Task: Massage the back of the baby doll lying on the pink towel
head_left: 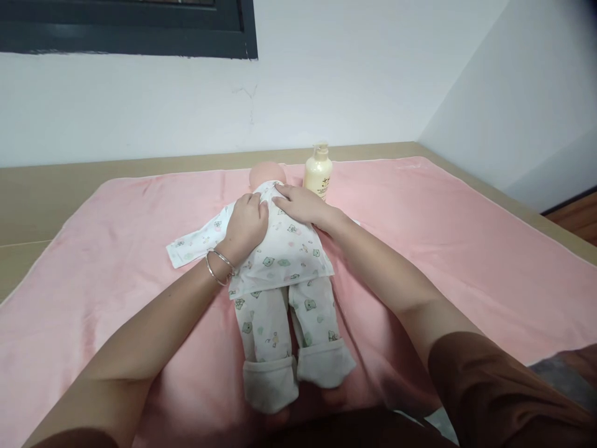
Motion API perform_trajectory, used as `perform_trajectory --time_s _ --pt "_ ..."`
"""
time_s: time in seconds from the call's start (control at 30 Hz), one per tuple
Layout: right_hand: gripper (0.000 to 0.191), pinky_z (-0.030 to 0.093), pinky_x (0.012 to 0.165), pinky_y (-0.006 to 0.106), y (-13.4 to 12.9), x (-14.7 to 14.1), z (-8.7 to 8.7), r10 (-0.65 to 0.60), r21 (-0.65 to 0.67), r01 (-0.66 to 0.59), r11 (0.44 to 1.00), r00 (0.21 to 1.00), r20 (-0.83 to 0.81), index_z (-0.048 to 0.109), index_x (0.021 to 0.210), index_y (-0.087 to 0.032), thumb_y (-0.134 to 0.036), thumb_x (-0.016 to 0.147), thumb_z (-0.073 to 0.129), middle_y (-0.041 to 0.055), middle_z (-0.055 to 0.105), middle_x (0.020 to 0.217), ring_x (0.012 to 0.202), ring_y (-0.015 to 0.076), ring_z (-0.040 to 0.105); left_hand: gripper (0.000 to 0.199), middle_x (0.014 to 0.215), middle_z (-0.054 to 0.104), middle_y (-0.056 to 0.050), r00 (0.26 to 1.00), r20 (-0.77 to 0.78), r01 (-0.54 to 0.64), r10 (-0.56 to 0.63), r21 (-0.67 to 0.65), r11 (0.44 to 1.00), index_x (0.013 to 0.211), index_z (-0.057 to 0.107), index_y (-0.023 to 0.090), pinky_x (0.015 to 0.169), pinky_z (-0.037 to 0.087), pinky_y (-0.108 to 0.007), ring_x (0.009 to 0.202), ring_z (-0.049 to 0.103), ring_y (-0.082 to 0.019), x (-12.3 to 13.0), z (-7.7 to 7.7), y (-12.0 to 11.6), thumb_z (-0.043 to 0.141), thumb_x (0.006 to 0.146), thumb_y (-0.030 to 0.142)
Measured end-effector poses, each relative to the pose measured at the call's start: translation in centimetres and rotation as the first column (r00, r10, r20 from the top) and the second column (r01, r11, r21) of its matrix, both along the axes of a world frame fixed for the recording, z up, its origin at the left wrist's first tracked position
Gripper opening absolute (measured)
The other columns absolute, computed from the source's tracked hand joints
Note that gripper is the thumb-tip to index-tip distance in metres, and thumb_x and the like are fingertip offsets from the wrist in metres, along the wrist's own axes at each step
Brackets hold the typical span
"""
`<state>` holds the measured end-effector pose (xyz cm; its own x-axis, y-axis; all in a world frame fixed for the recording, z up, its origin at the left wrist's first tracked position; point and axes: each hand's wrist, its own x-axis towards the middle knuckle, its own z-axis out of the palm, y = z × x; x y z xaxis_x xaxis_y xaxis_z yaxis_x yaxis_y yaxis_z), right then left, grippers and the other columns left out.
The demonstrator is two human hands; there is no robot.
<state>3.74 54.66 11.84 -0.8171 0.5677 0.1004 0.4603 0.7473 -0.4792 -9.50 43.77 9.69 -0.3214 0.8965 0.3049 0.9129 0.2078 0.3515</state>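
A baby doll lies on the pink blanket, its round bare head (267, 174) pointing away from me. It wears a white long-sleeved shirt (284, 258) with small animal prints and matching trousers (268, 323) whose legs end in thick folded cuffs. My left hand (247, 224) is on the shirt at the doll's left-side shoulder in view, its fingers bent and pressed into the cloth. My right hand (301, 202) lies across the opposite shoulder, fingers stretched and a little apart. The doll's face does not show, and the right-side sleeve is mostly hidden behind my right arm.
A cream pump bottle (318, 171) stands on the blanket just beyond my right hand. The pink blanket (448, 249) covers most of a wooden surface (28, 205) set against a white wall. A dark window frame (140, 37) is at the upper left.
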Motion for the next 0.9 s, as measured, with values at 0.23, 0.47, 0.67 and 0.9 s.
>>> perform_trajectory --time_s 0.23,0.47,0.67,0.9 --pt "0.061 0.039 0.118 0.046 -0.8 -0.3 -0.4 -0.093 0.070 0.092 0.993 0.996 0.010 0.044 0.154 -0.004 -0.040 0.106 0.033 0.0221 0.045 0.160 0.146 0.0347 0.046 0.053 0.138 0.059 -0.021 0.999 0.040 0.007 -0.007 0.000 1.000 0.137 0.056 0.003 0.123 0.039 -0.046 0.134 0.052 -0.030 -0.4 -0.3 0.2 0.027 0.102 0.028" --pt "0.048 0.051 0.093 0.041 -0.5 -0.2 -0.4 -0.103 0.091 0.101 0.991 0.995 0.016 0.064 0.122 -0.009 -0.043 0.105 0.034 0.0189 0.070 0.126 0.110 0.0321 0.067 0.051 0.140 0.059 -0.019 0.992 0.125 0.011 -0.012 0.003 1.000 0.134 0.058 0.009 0.121 0.039 -0.049 0.134 0.051 -0.030 -1.2 -0.8 0.6 0.030 0.100 0.034" --pt "0.048 0.046 0.104 0.042 -2.7 -0.1 0.7 -0.094 0.139 0.082 0.987 0.992 0.080 0.061 0.129 -0.003 -0.035 0.106 0.034 0.0237 0.065 0.134 0.123 0.0336 0.061 0.051 0.137 0.060 -0.019 0.982 0.190 -0.004 0.009 -0.027 1.000 0.134 0.058 0.009 0.122 0.039 -0.048 0.134 0.051 -0.030 -2.3 -1.0 1.4 0.036 0.097 0.036" --pt "0.051 0.042 0.112 0.043 -2.8 -0.3 1.0 -0.070 0.066 0.066 0.996 0.996 0.062 0.056 0.139 -0.002 -0.035 0.107 0.034 0.0238 0.057 0.146 0.137 0.0348 0.053 0.041 0.128 0.062 -0.020 0.995 0.098 0.012 -0.003 -0.094 0.996 0.120 0.061 0.008 0.116 0.043 -0.048 0.127 0.054 -0.032 -1.5 0.1 0.8 0.033 0.097 0.029"
